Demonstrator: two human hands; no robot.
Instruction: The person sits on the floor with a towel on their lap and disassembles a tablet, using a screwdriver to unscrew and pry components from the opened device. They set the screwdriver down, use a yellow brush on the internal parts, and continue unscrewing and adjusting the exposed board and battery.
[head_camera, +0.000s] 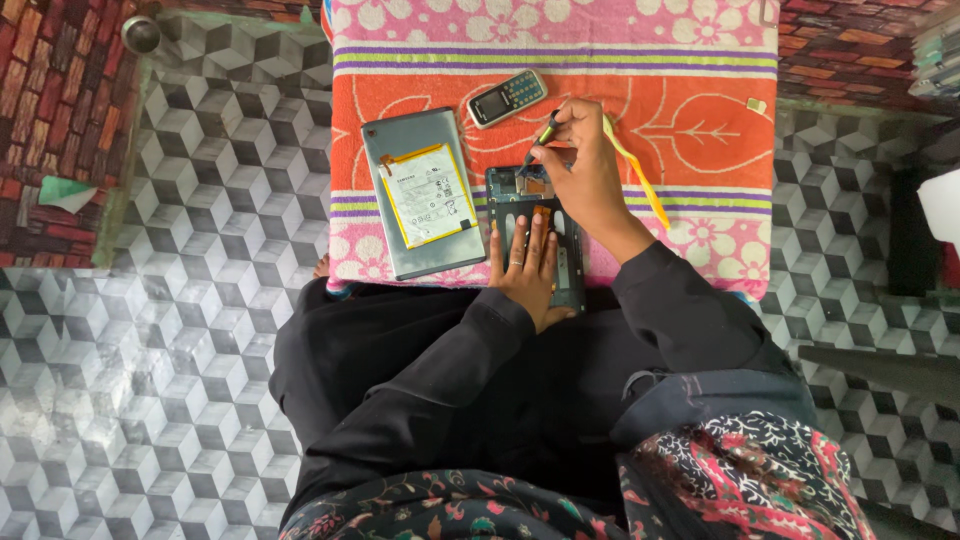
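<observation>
On towel (700, 130): L hand (527, 265) flat on phone frame (570, 260), R hand (585, 160) w/ screwdriver (540, 140).

We cannot see most of the dark device frame (563, 262), since the left hand (528, 268) lies flat across its middle and the right hand (585, 170) covers its upper right corner. The tip of the small tool (540, 141) in the right hand's grip is too fine for us to tell whether it touches the frame. The yellow strip (640, 185) disappears behind the right hand at its upper end. The patterned cloth (700, 90) is cut off by the top edge, and its near edge is hidden by our lap. The grey object (940, 55) at the right edge is cropped and blurred. The round metal item (140, 33) at top left is too small to identify.
</observation>
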